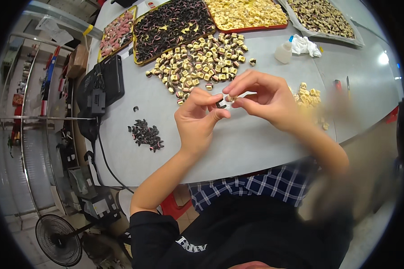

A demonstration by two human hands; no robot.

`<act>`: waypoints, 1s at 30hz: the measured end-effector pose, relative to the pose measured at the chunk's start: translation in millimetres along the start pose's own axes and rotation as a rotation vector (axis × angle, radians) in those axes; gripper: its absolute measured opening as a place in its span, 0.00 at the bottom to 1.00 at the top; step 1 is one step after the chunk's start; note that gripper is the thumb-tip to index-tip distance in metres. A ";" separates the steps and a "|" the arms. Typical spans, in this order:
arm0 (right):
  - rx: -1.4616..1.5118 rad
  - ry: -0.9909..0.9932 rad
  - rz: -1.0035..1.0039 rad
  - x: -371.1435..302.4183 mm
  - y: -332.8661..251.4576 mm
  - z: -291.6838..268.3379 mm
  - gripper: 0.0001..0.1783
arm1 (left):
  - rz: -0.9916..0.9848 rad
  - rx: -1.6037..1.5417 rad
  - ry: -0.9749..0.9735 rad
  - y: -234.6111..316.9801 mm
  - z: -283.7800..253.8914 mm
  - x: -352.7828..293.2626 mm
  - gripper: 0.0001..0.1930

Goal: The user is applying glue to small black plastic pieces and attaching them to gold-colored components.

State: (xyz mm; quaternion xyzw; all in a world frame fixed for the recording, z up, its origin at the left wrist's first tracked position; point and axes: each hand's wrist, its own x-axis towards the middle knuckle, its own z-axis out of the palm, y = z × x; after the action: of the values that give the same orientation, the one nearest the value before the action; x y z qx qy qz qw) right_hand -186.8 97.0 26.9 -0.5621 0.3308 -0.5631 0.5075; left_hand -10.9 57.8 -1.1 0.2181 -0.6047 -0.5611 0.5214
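Between thumb and fingers, my left hand (196,119) pinches a small black curved piece (221,104). Facing it, my right hand (269,98) pinches a small cream-coloured piece (231,97). The two pieces are held close together above the table; whether they touch I cannot tell. Left of my left forearm lies a small heap of black curved pieces (146,134), some with pink on them. Beside my right hand is a heap of cream pieces (309,96), partly blurred. Beyond both hands spreads a large pile of cream-and-dark joined pieces (202,62).
Along the far side stand trays of pink pieces (116,35), black curved pieces (173,27), cream pieces (247,13) and joined pieces (321,18). A small bottle (283,52) and crumpled tissue (305,46) sit at right. A black device with a power adapter (98,102) lies left.
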 end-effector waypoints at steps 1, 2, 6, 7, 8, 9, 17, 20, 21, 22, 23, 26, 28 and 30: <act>0.001 -0.006 0.004 0.6 -0.7 1.0 0.09 | -0.001 0.001 0.007 0.7 -0.3 0.0 0.14; 0.056 0.021 0.081 1.1 -3.2 1.8 0.09 | -0.004 0.005 0.015 2.2 0.2 0.4 0.14; 0.201 0.071 0.236 1.9 -1.9 3.9 0.09 | -0.009 0.015 0.025 3.3 0.2 1.0 0.14; 0.239 0.067 0.232 1.6 0.6 4.5 0.09 | -0.006 0.016 0.017 2.6 -0.1 1.3 0.15; 0.277 0.064 0.229 1.3 2.0 4.9 0.09 | -0.004 0.017 0.009 2.3 -0.2 1.4 0.15; 0.278 0.063 0.231 1.1 1.8 5.1 0.09 | -0.006 0.016 0.011 2.4 -0.2 1.4 0.15; 0.378 0.036 0.332 -0.4 7.7 1.6 0.10 | -0.008 0.079 -0.020 1.1 -3.2 1.0 0.14; 0.372 0.034 0.378 -1.2 7.0 1.5 0.12 | 0.026 0.080 -0.045 -0.4 -2.5 0.5 0.13; 0.373 0.034 0.380 -1.4 6.9 1.5 0.12 | 0.024 0.080 -0.045 -0.6 -2.5 0.3 0.13; 0.386 0.029 0.383 -1.4 6.9 1.4 0.12 | 0.006 0.069 -0.039 -0.9 -2.5 0.1 0.15; 0.399 0.025 0.387 -1.4 7.1 1.2 0.12 | -0.011 0.058 -0.034 -1.1 -2.5 -0.1 0.16; 0.385 0.034 0.376 -1.3 9.0 0.6 0.11 | -0.016 0.105 -0.028 1.0 -2.3 0.3 0.18; 0.325 0.062 0.345 -1.5 10.4 0.6 0.09 | 0.013 0.220 -0.029 3.7 -2.0 1.0 0.20; 0.342 0.065 0.337 -2.5 10.8 2.5 0.09 | 0.039 0.274 -0.024 3.9 0.5 -0.5 0.20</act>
State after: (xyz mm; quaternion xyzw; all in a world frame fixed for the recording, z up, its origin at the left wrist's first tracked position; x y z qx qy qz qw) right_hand -182.6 97.0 16.4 -0.3867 0.3359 -0.5361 0.6710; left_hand -10.0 59.5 2.3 0.2689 -0.6859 -0.4657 0.4902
